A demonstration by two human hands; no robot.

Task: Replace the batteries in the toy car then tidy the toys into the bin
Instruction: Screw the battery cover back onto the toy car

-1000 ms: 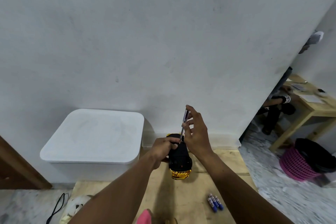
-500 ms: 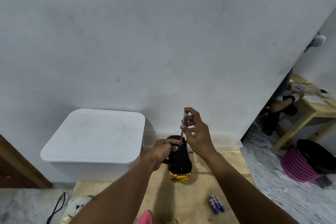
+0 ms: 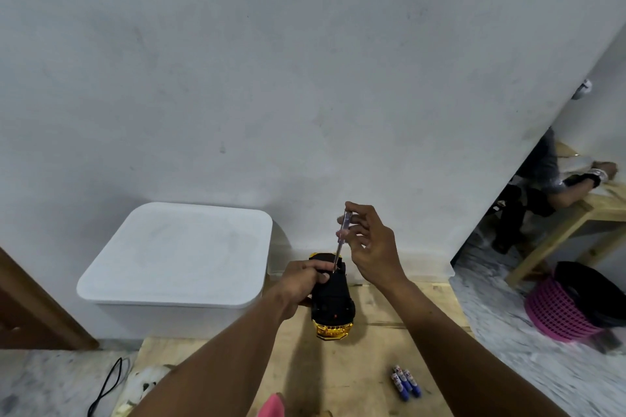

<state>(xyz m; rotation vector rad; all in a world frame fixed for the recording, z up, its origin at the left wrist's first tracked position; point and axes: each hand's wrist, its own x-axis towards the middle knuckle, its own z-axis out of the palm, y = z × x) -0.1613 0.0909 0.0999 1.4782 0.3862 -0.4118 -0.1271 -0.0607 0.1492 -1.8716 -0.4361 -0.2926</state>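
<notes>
A gold toy car (image 3: 332, 305) lies upside down on the wooden table (image 3: 369, 366), its black underside facing up. My left hand (image 3: 301, 284) grips the car at its far end. My right hand (image 3: 369, 244) pinches a clear-handled screwdriver (image 3: 341, 237) held nearly upright, its tip down on the car's underside beside my left thumb. Three blue batteries (image 3: 404, 381) lie together on the table to the near right. The white lidded bin (image 3: 179, 261) stands at the left against the wall, its lid on.
A white toy (image 3: 145, 382) and a pink object (image 3: 272, 406) sit at the table's near edge. A black cable (image 3: 108, 382) lies on the floor at left. At right, a person's arm rests on another wooden table, with a pink basket (image 3: 562, 308) below.
My right hand's fingers have shifted along the screwdriver handle while its tip stays on the car. The left hand and the car have hardly moved. The view has tilted slightly.
</notes>
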